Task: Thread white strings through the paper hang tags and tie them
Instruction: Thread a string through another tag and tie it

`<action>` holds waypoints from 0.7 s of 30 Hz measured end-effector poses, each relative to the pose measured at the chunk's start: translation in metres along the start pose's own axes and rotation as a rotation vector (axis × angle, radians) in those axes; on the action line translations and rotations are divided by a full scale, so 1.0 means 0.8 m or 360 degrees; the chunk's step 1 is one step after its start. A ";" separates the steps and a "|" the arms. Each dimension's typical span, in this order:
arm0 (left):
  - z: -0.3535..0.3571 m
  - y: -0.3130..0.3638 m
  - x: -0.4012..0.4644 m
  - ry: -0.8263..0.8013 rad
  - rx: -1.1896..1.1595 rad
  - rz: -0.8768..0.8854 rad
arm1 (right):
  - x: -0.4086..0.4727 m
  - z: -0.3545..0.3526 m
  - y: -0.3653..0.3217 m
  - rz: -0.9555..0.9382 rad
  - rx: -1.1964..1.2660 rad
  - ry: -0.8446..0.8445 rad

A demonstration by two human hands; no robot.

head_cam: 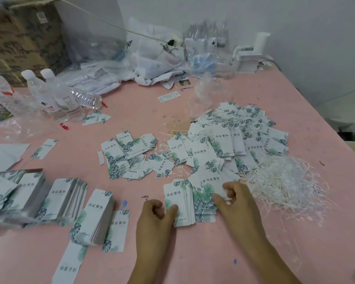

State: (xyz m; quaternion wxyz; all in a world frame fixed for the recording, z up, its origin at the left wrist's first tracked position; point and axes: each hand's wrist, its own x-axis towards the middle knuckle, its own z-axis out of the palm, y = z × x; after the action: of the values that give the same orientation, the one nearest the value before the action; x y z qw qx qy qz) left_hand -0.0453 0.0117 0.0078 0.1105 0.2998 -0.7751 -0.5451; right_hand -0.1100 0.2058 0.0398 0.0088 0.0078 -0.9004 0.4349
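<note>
Two hands are working one small stack of tags (181,203): your left hand (156,214) is pressing its near-left edge with thumb out, fingers curled, while your right hand (232,196) is pinching the stack's right side. Loose strings (283,181) are lying just right, nearest that hand.

soft, even light falls flat on the pink table (193,253), with only faint shadows under the left hand (156,218) and right hand (236,199). wide-angle distortion bows the table's edges, and the tag stacks (29,193) at lower left smear with blur. the clear plastic bags (152,50) at the back look hazy, with slight glare.
</note>
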 end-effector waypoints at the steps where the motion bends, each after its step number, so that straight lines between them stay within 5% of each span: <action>1: -0.002 0.003 0.006 -0.0061 0.0091 0.0013 | 0.002 0.000 -0.001 0.0016 -0.0039 0.0009; 11: -0.005 0.013 0.013 -0.0058 0.0235 -0.0003 | 0.043 -0.019 -0.008 0.0362 0.0046 -0.0286; 21: -0.005 0.019 0.015 -0.0078 0.0300 -0.0028 | 0.069 -0.040 -0.017 0.0263 0.0077 -0.0472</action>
State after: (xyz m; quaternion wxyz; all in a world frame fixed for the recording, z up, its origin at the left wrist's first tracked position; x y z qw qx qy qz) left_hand -0.0581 0.0046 0.0214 0.0581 0.3023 -0.8228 -0.4778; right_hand -0.1644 0.2220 0.0718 -0.1600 -0.0020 -0.8786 0.4499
